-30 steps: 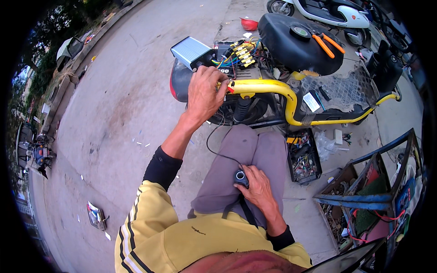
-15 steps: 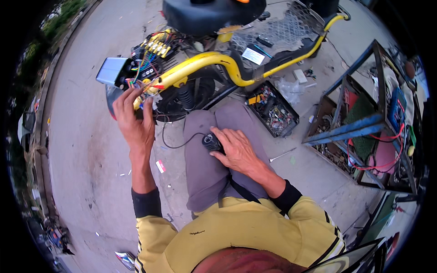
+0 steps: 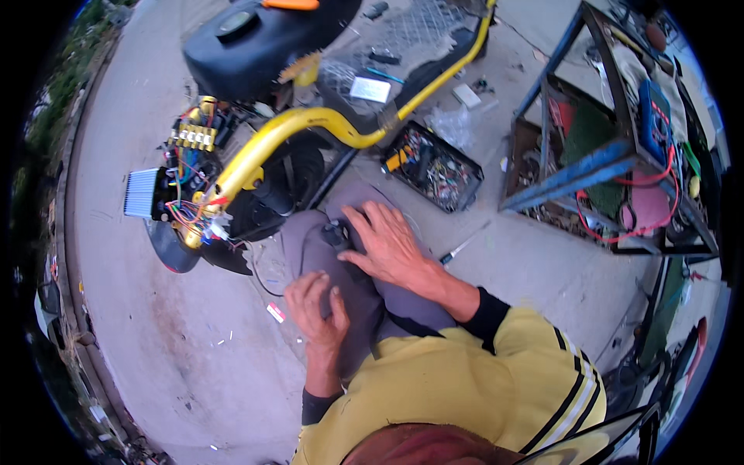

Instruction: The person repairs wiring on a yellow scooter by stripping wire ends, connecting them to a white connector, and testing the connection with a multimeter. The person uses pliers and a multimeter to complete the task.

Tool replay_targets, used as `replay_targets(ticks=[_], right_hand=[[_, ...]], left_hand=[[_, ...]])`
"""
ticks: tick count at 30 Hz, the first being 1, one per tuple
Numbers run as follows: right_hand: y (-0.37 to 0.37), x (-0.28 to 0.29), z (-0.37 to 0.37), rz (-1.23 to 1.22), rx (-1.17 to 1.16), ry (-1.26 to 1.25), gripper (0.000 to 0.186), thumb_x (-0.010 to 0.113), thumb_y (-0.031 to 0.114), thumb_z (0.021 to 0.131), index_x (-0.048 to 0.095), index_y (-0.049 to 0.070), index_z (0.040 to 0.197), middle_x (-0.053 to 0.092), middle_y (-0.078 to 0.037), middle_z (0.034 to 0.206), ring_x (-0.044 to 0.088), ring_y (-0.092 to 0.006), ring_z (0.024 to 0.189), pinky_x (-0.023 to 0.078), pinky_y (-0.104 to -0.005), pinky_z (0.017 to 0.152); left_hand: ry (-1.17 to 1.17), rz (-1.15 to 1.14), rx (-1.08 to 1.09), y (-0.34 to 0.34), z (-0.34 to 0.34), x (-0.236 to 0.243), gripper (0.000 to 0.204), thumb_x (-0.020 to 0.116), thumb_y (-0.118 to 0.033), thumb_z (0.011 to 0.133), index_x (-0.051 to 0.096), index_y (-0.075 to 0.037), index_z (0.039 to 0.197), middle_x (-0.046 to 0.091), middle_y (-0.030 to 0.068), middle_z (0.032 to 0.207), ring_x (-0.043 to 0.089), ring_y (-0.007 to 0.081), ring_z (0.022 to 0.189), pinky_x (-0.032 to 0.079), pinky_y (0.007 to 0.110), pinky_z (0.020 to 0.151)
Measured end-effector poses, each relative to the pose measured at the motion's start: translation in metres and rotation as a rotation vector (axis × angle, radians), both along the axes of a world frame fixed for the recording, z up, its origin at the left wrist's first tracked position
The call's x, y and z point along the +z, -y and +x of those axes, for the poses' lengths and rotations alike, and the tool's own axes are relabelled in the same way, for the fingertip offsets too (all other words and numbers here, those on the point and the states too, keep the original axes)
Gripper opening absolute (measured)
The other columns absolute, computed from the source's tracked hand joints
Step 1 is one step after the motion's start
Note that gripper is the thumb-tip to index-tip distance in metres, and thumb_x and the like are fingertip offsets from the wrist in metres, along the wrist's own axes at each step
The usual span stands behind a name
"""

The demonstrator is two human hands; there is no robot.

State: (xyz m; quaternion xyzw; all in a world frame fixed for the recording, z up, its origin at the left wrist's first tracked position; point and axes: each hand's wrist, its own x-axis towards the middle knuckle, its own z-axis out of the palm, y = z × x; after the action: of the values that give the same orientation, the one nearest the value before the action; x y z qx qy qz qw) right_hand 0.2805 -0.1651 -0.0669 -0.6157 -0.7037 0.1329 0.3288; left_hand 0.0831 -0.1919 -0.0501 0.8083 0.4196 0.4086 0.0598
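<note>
My right hand [image 3: 390,246] lies over my knee, its fingers and thumb around a short black cylindrical part [image 3: 336,235] with a round open end. From that part a thin dark cable runs left toward the scooter; my palm hides much of it. Left of my thigh, my left hand [image 3: 318,311] hovers with bent fingers and the thumb apart, seemingly holding nothing. Ahead of it a bundle of coloured wires [image 3: 188,215] hangs at the end of the yellow scooter frame [image 3: 298,120], beside a silver finned controller box [image 3: 142,193].
A black tray [image 3: 467,194] of small parts sits on the ground beyond my knees, with a screwdriver [image 3: 463,244] nearer. At right stands a blue metal rack [image 3: 577,184] bearing a blue multimeter [image 3: 656,116] with red leads. The black seat [image 3: 256,50] lies over the frame.
My left hand has come away from the wires, back and right toward my lap. My right hand stays on the black part. The view has shifted, so the scooter appears further left.
</note>
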Motion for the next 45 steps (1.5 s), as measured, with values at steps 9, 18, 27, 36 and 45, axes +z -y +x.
replay_targets(ticks=[9, 18, 27, 36, 45], right_hand=[[-0.011, 0.037, 0.049, 0.006, -0.191, -0.286, 0.061, 0.082, 0.019, 0.081, 0.059, 0.003, 0.135, 0.059, -0.014, 0.114, 0.060, -0.0299, 0.097, 0.050, -0.0407, 0.086], [-0.033, 0.071, 0.071, 0.240, -0.252, -0.381, 0.048, 0.077, 0.005, 0.083, 0.063, 0.003, 0.129, 0.062, -0.012, 0.106, 0.061, -0.0236, 0.084, 0.053, -0.0346, 0.078], [0.028, 0.102, 0.120, 0.385, -0.442, -0.150, 0.053, 0.081, 0.008, 0.082, 0.062, 0.000, 0.131, 0.064, -0.013, 0.106, 0.064, -0.0240, 0.091, 0.053, -0.0367, 0.082], [0.106, 0.212, 0.231, 0.709, -0.979, 0.574, 0.056, 0.084, 0.020, 0.079, 0.063, 0.002, 0.128, 0.068, -0.015, 0.105, 0.065, -0.0332, 0.095, 0.052, -0.0441, 0.084], [0.119, 0.239, 0.316, -0.158, -1.401, 0.716, 0.098, 0.073, 0.071, 0.076, 0.051, 0.003, 0.143, 0.071, -0.023, 0.113, 0.066, -0.0383, 0.111, 0.052, -0.0534, 0.091]], left_hand=[[0.066, -0.097, -0.129, 0.002, -0.002, -0.027, 0.034, 0.072, 0.004, 0.077, 0.062, -0.003, 0.108, 0.069, 0.0151, 0.097, 0.066, 0.0324, 0.079, 0.051, 0.041, 0.070], [0.099, -0.207, -0.174, -0.025, 0.019, -0.047, 0.018, 0.069, -0.001, 0.082, 0.066, -0.004, 0.099, 0.068, 0.0141, 0.086, 0.065, 0.0341, 0.074, 0.050, 0.042, 0.067], [0.122, -0.086, -0.144, -0.017, 0.019, -0.064, 0.012, 0.064, -0.006, 0.089, 0.065, 0.001, 0.100, 0.065, 0.0165, 0.084, 0.060, 0.0388, 0.073, 0.047, 0.048, 0.066], [0.119, -0.200, -0.166, -0.020, 0.012, -0.061, 0.011, 0.063, -0.006, 0.092, 0.065, 0.001, 0.100, 0.067, 0.0169, 0.089, 0.061, 0.0391, 0.075, 0.047, 0.048, 0.067], [0.098, -0.150, -0.191, -0.019, 0.015, -0.063, 0.012, 0.063, -0.007, 0.093, 0.064, 0.002, 0.101, 0.066, 0.0179, 0.088, 0.062, 0.0397, 0.077, 0.049, 0.049, 0.069]])
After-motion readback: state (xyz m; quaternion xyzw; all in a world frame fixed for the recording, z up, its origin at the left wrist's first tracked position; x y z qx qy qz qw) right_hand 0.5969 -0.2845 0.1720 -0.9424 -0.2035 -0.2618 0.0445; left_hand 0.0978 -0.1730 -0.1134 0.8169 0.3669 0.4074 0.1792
